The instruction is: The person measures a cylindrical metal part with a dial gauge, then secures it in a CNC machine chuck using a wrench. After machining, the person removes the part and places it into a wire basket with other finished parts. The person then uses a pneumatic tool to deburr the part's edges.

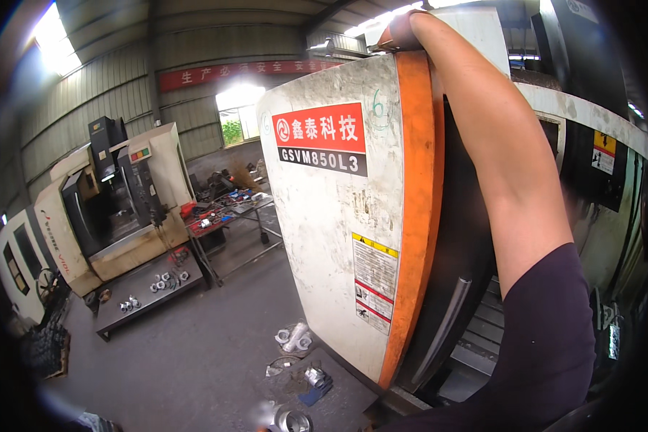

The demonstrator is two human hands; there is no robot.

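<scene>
My bare right forearm reaches up from a dark sleeve at the lower right. At its end, my right hand (401, 33), in what looks like a brown covering, rests at the top edge of a tall white machine panel (324, 216) with an orange border (415, 201). Its fingers are too dark and small to read. Behind the arm is the machine's dark opening, with a grey bar handle (443, 327) low on its black door. My left hand is not visible; a tiny orange-brown patch at the lower edge cannot be made out.
Silver metal fittings (293, 337) lie low beside the panel, with another fitting (315, 376) by a blue cloth (315, 393). To the left are a low dark table (147, 306) holding several fittings, a cluttered workbench (227, 216) and a second machine (115, 209).
</scene>
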